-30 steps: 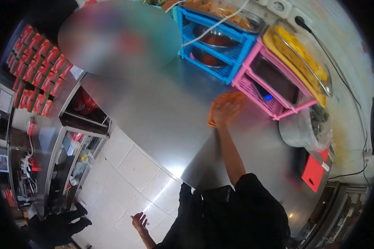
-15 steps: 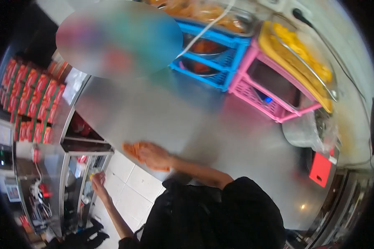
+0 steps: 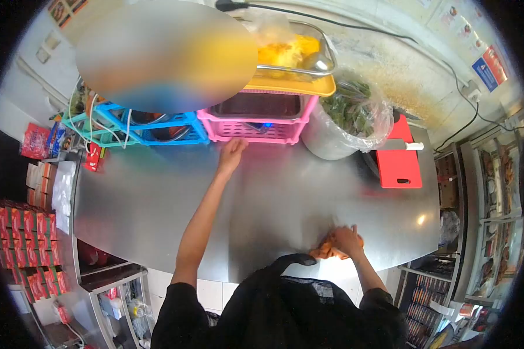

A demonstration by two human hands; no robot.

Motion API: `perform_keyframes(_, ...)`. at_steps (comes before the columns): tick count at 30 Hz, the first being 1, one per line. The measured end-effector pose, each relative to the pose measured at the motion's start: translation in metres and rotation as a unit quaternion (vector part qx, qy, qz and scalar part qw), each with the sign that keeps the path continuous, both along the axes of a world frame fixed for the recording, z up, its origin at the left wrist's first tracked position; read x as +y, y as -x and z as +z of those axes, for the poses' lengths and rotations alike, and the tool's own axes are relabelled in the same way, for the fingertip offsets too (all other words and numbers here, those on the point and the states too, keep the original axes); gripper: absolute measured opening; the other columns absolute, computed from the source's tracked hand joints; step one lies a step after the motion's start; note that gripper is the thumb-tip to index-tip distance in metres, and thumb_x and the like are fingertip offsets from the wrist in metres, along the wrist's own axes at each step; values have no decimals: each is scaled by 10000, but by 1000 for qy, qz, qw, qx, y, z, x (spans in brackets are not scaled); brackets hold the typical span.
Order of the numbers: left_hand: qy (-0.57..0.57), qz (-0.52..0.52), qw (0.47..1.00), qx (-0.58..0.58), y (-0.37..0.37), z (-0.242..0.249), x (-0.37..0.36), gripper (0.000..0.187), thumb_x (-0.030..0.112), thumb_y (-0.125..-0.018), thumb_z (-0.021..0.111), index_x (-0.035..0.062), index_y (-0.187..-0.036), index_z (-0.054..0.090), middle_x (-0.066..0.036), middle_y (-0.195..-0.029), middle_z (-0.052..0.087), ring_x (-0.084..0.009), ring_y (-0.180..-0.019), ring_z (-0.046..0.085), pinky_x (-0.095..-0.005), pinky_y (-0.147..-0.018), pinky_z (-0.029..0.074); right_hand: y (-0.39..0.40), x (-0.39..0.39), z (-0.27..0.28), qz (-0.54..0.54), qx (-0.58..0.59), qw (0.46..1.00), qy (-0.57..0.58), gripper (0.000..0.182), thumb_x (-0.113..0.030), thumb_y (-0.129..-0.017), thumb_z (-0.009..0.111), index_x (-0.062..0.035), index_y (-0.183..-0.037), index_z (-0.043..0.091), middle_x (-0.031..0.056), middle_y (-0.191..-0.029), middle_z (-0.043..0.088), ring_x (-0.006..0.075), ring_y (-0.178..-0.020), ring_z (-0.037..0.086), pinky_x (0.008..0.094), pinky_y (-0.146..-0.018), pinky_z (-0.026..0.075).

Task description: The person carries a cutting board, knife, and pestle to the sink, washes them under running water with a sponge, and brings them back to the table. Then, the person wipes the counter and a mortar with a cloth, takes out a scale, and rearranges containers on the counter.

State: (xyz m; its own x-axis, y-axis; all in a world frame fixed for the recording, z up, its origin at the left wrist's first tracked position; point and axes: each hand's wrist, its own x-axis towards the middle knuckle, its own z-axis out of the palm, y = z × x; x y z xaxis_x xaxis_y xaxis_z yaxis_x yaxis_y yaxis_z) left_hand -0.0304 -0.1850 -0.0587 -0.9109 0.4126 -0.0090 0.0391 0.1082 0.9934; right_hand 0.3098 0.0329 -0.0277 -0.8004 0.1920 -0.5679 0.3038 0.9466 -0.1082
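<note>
My right hand (image 3: 346,239) is closed on a crumpled orange cloth (image 3: 326,249), pressed against the steel counter (image 3: 174,198) by its front edge. Further back, my left hand (image 3: 232,156) is raised in front of the pink rack (image 3: 253,132), its fingers curled together; whatever it may hold is too small to make out. Inside the rack sits a dark tray (image 3: 256,106), and a yellow tray (image 3: 317,86) rests on top.
Blue baskets (image 3: 177,129) stand left of the pink rack. To its right are a pot (image 3: 329,139) lined with plastic and filled with leaves, and a red cutting board (image 3: 399,168) with a knife (image 3: 413,146) across it. Stacked red boxes (image 3: 26,238) are at far left.
The view has swung to the right. My right hand and the cloth have moved from the counter's left part to its right part. My left hand has risen from beside the counter to the rack.
</note>
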Motion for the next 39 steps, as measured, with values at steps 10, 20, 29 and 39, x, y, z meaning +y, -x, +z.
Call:
perform_keyframes(10,-107,56,979,-167,99,-105,52,266,164,-822,509,38,-1050,458,-110,-940,526,-208,-869,513,-327,-748,463,341,-26,-60,-62,397,898,179,308,-134,-746,473,27,-1008,482,256,-1037,476,405,-985,447,454,-839,373)
perform_keyframes(20,-158,127,899,-389,114,-80,73,330,268,-825,511,46,-1065,463,-177,-1045,481,-326,-906,499,-511,-814,444,403,15,-118,-62,548,827,108,261,-197,-775,449,19,-884,545,247,-905,544,389,-872,521,469,-752,409)
perform_keyframes(29,-187,152,907,-347,96,-63,85,342,268,-828,505,43,-1077,445,-144,-974,516,-287,-845,536,-432,-730,514,401,12,-117,-78,524,841,113,254,-199,-777,452,18,-861,552,237,-869,554,388,-838,533,466,-728,418)
perform_keyframes(39,-224,246,909,-250,59,-46,21,254,165,-774,606,37,-902,428,-61,-698,519,-169,-542,536,-302,-544,542,402,16,-114,-85,520,844,105,249,-202,-779,455,17,-835,561,226,-830,566,388,-801,546,462,-701,428)
